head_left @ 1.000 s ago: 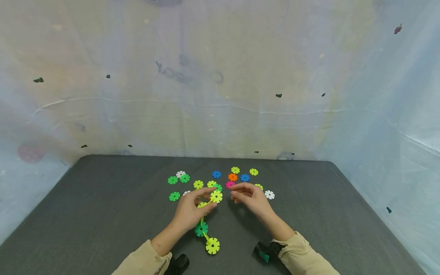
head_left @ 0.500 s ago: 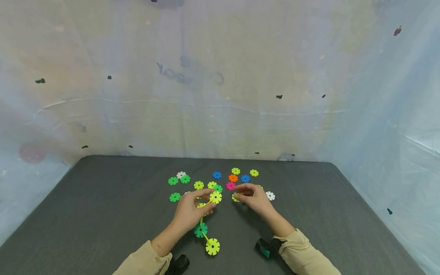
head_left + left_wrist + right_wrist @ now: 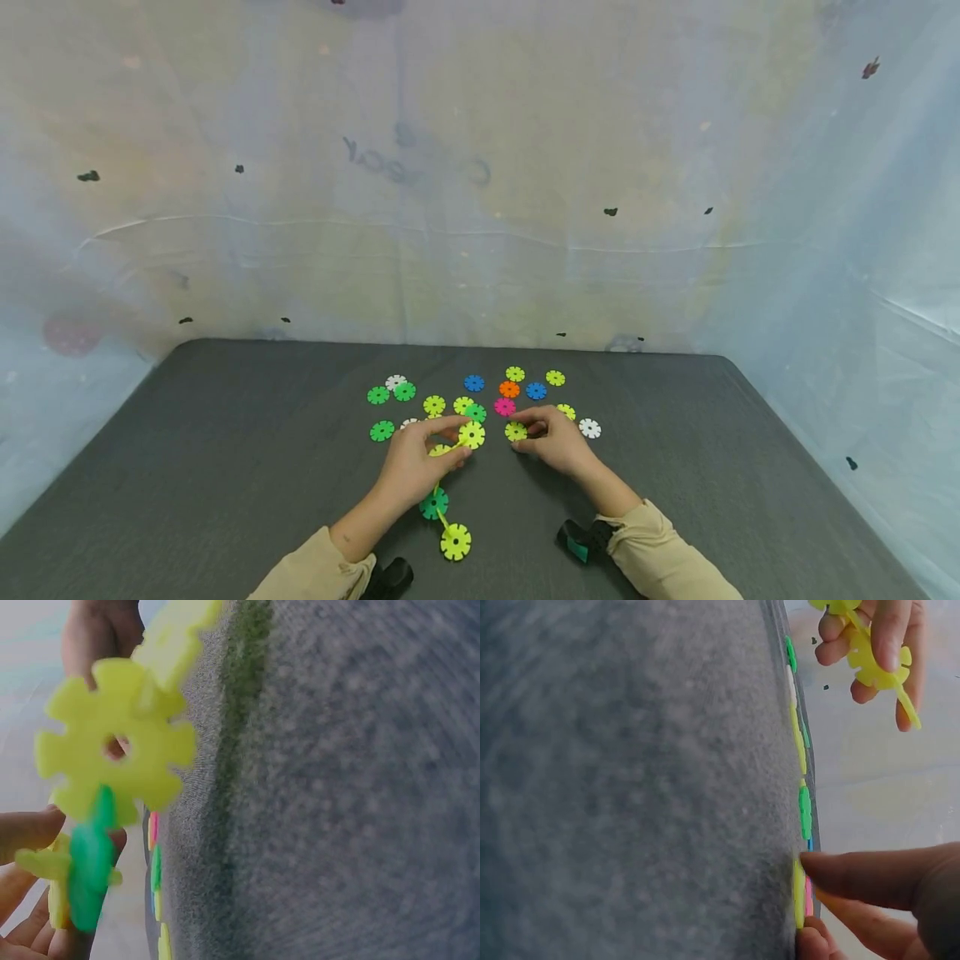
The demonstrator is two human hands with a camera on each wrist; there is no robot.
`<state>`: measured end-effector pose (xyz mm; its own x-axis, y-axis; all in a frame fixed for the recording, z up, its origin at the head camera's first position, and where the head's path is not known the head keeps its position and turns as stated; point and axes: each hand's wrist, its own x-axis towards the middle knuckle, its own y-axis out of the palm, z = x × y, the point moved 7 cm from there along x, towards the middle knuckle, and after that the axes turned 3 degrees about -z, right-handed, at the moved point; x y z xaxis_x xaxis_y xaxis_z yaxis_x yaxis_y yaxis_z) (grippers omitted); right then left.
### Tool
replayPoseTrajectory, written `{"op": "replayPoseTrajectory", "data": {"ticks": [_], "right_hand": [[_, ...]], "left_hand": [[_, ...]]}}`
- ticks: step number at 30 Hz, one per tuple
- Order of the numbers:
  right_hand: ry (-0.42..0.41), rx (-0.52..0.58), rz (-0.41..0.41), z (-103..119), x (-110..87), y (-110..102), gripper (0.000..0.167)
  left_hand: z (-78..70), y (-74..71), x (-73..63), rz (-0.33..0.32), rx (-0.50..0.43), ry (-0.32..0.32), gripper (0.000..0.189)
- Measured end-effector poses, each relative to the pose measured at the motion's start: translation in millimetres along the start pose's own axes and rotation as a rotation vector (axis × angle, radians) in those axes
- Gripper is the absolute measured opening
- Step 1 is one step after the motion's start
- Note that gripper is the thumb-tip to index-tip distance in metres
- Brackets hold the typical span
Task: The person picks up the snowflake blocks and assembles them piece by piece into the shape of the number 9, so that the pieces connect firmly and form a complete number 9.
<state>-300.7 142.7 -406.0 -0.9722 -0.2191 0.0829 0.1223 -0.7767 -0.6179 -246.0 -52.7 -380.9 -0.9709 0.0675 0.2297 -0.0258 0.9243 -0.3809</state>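
My left hand point(image 3: 420, 454) pinches the top yellow snowflake disc point(image 3: 472, 435) of a chain of slotted plastic discs. Below that hand hang a green disc point(image 3: 434, 503) and a yellow end disc point(image 3: 456, 542); edge-on pieces link them. In the left wrist view a yellow chain disc point(image 3: 75, 750) looms close, blurred, beside an edge-on green one point(image 3: 90, 877). Flat on the table, a loose yellow disc point(image 3: 516, 432) lies between the thumb and finger of my right hand point(image 3: 558, 442). The right wrist view shows the tips right at opposite edges of this loose disc point(image 3: 799, 892).
On the dark table point(image 3: 262, 483), several loose discs lie beyond the hands: a pink disc point(image 3: 505, 407), an orange disc point(image 3: 509, 389), blue discs point(image 3: 474, 383), green discs point(image 3: 378, 395) and a white disc point(image 3: 590, 428). Pale sheeting point(image 3: 480, 167) stands behind the table.
My right thumb and finger have spread around the loose yellow disc, which was mostly hidden a second ago. The lower end of the chain has swung slightly left; my left hand keeps its hold.
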Motion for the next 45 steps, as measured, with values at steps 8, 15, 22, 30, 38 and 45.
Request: {"op": "replayPoseTrajectory", "data": {"ticks": [8,15,22,30,38,45], "right_hand": [[-0.015,-0.017,0.033,1,0.1,0,0.031],[0.016,0.025,0.003,2,-2.6,-1,0.029],[-0.023,0.133,0.004,8,-6.0,-3,0.026],[-0.092,0.250,0.031,16,-8.7,-4,0.027],[-0.109,0.315,0.044,19,-9.5,-3,0.028],[-0.122,0.355,0.058,23,-11.5,-2,0.028]], "left_hand": [[-1.8,0.8,0.2,0.000,0.029,0.024,0.035],[-2.1,1.2,0.0,-0.002,0.035,0.025,0.035],[-2.1,0.9,0.4,-0.008,0.050,0.022,0.035],[-0.5,0.2,1.4,-0.024,0.081,0.022,0.034],[-0.9,-0.5,1.6,-0.038,0.086,0.036,0.034],[1.1,0.2,2.1,-0.025,0.044,0.013,0.036]]}}
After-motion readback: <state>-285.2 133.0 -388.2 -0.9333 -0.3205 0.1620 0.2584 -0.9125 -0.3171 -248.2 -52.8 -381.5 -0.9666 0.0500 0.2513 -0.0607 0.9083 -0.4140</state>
